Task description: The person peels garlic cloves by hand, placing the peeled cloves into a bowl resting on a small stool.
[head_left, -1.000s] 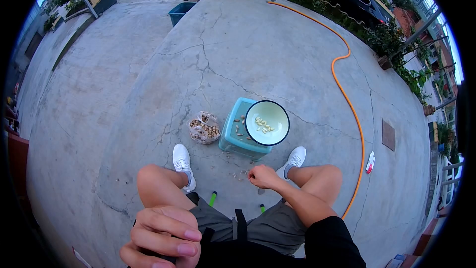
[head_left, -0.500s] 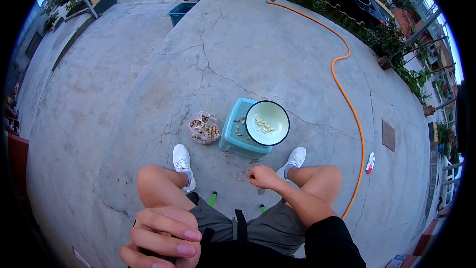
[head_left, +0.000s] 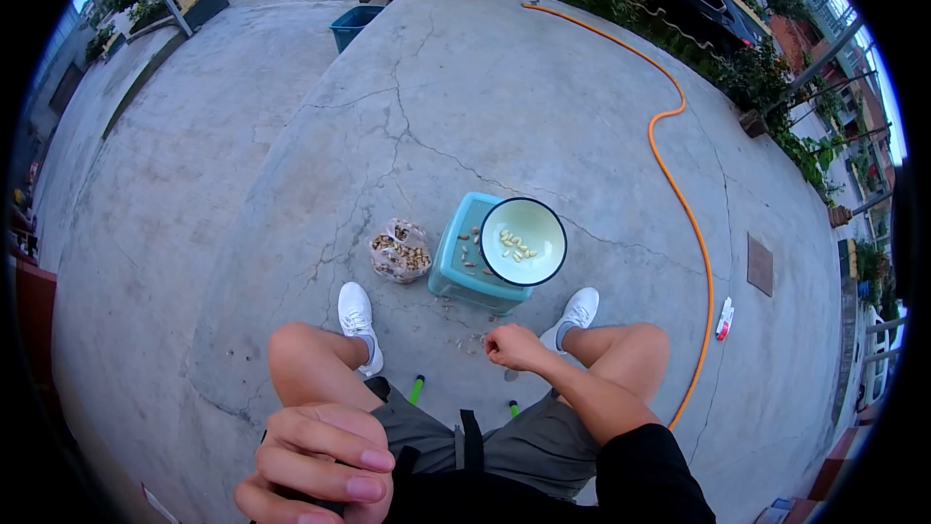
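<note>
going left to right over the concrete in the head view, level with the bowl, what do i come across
bag → bowl → hose → square plate

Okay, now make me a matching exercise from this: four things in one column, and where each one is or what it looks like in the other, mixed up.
Things
1. Bowl
2. Plastic bag
3. Hose
4. Shoes

Places and looks
A. Orange, curving over the concrete
B. White, worn by the seated person
C. On the blue stool, with pale pieces inside
D. On the ground beside the stool, filled with brown pieces

Right pairs: 1-C, 2-D, 3-A, 4-B
</note>
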`<state>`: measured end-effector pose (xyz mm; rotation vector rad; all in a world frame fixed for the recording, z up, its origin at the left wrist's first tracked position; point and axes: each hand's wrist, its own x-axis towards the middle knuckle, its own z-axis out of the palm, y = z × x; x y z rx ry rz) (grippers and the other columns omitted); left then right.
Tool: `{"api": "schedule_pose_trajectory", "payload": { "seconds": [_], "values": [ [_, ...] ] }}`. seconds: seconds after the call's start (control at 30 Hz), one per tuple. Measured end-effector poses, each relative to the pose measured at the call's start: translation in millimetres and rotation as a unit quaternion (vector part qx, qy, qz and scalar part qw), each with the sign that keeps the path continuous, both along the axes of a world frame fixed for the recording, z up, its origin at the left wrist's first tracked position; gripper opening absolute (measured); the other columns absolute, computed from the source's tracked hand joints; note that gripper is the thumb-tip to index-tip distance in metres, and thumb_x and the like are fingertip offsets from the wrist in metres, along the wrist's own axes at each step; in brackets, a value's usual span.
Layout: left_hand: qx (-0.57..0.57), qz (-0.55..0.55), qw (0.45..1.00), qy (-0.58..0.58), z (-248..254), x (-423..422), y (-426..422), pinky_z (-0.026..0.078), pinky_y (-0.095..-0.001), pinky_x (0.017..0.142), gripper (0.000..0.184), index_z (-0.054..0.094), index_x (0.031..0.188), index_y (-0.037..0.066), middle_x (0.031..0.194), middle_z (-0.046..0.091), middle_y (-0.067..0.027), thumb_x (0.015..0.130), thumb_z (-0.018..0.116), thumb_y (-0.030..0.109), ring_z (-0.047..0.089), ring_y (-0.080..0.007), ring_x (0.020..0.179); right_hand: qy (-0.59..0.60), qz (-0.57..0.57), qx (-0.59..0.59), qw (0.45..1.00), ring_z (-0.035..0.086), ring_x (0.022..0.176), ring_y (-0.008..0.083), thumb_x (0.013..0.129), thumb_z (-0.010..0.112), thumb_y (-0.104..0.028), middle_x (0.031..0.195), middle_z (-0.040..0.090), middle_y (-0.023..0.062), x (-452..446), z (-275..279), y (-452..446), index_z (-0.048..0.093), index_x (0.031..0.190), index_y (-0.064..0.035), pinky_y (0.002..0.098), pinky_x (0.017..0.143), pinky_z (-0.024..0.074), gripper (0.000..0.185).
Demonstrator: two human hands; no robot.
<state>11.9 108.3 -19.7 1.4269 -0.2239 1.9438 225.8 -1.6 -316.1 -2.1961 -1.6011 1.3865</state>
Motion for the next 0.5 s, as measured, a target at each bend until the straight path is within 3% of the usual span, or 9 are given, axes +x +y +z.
{"api": "schedule_pose_trajectory", "payload": {
  "seconds": [0.5],
  "values": [
    [0.020, -0.002, 1.000, -0.017, -1.0, 2.8, 3.4, 0.050, -0.0423, 0.052, 0.060, 0.046, 0.143, 0.023, 0.109, 0.055, -0.0140, 0.099, 0.030, 0.060, 0.058, -0.0288, 0.074, 0.005, -0.034, 0.053, 0.998, 0.066, 0.085, 0.0374, 0.077, 0.060, -0.016, 0.086, 0.070, 0.0175, -2.3, 8.8, 1.7, 0.070, 0.084, -0.0057, 0.0469, 0.074, 0.0524, 0.017]
  ]
}}
